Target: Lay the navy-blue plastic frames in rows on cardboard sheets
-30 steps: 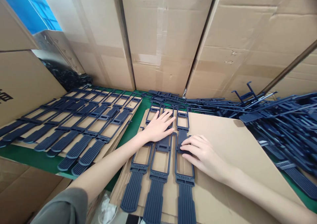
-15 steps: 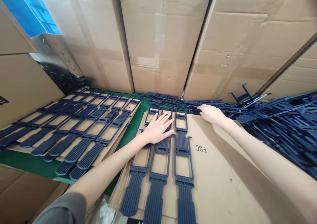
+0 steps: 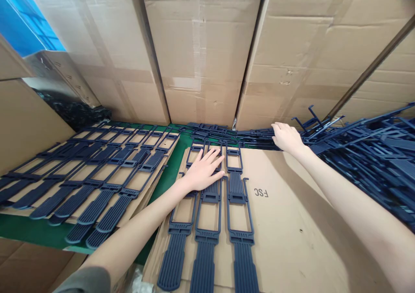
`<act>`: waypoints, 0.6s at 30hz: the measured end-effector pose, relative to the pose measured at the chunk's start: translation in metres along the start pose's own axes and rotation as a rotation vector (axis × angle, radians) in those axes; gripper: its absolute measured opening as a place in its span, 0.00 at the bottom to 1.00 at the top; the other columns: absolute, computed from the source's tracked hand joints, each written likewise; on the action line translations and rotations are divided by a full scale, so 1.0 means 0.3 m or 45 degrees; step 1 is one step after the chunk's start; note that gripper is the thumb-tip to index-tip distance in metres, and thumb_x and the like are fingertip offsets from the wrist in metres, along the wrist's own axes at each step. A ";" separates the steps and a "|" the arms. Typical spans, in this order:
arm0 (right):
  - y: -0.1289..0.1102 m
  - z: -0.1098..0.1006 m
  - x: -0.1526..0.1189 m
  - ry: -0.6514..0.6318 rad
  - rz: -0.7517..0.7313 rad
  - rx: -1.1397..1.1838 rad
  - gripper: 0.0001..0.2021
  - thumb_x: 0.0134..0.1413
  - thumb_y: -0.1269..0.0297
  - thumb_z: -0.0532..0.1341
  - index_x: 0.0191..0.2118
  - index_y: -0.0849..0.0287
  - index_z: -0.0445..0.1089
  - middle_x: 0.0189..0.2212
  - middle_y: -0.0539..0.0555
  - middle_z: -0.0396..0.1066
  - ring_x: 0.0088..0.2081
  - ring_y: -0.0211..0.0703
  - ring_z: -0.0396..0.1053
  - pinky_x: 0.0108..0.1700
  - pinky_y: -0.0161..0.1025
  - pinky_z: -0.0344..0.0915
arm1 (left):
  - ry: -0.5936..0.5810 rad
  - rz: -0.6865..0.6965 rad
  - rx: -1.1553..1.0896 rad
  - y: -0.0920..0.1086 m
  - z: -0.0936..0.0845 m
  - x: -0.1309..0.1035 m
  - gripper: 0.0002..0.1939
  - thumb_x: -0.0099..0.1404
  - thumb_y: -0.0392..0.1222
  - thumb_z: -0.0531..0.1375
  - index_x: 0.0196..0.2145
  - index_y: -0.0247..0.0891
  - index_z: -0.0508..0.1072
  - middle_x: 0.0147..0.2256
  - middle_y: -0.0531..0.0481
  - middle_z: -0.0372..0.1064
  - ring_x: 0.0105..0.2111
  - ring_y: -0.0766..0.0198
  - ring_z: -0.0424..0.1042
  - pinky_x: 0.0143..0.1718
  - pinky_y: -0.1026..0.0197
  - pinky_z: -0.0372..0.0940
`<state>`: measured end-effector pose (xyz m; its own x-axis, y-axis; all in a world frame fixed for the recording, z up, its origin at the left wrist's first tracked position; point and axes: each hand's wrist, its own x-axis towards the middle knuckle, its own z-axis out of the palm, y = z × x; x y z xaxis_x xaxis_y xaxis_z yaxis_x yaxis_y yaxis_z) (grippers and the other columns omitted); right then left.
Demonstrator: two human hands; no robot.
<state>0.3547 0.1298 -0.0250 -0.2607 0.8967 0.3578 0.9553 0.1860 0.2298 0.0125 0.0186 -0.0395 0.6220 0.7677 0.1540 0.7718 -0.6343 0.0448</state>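
My left hand [image 3: 205, 170] lies flat with fingers spread over the dark blue slatted plastic frames [image 3: 207, 237]. Three of these lie side by side on a cardboard sheet [image 3: 292, 250] marked "FSC", their long ribbed ends toward me. Beyond the sheet's back edge, my right hand [image 3: 288, 137] reaches into a row of loose dark blue plastic frames [image 3: 253, 134]. Its fingers are curled downward and close together. The fingertips are hidden, so what they grip, if anything, does not show.
More plastic frames [image 3: 106, 189] lie in rows on cardboard at left, over a green table surface [image 3: 35, 228]. A tangled heap of them [image 3: 372, 167] rises at right. Tall cardboard boxes [image 3: 201, 55] stand along the back. A black plastic bag [image 3: 68, 111] sits back left.
My right hand has moved right and slightly farther back, off the sheet's edge and over the loose frames. My left hand stays spread on the laid-out frames. The view has shifted slightly.
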 end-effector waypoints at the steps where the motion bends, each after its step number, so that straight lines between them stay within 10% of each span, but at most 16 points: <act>1: 0.016 0.009 -0.005 -0.001 0.003 -0.006 0.23 0.56 0.71 0.54 0.57 0.71 0.60 0.54 0.70 0.63 0.53 0.59 0.61 0.50 0.51 0.58 | 0.001 0.000 -0.002 0.001 -0.002 0.000 0.31 0.71 0.58 0.41 0.65 0.38 0.53 0.66 0.42 0.41 0.67 0.56 0.35 0.65 0.44 0.33; 18: 0.041 -0.051 0.002 -0.036 -0.083 0.225 0.07 0.55 0.71 0.58 0.39 0.60 0.72 0.38 0.55 0.72 0.40 0.47 0.68 0.39 0.38 0.61 | 0.016 0.022 -0.012 -0.016 0.001 0.006 0.31 0.71 0.57 0.43 0.65 0.39 0.54 0.67 0.43 0.40 0.67 0.55 0.37 0.65 0.43 0.33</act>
<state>0.3641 0.1266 -0.0081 -0.3212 0.8908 0.3214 0.9468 0.3096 0.0878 0.0101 0.0229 -0.0398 0.6334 0.7556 0.1670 0.7597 -0.6482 0.0515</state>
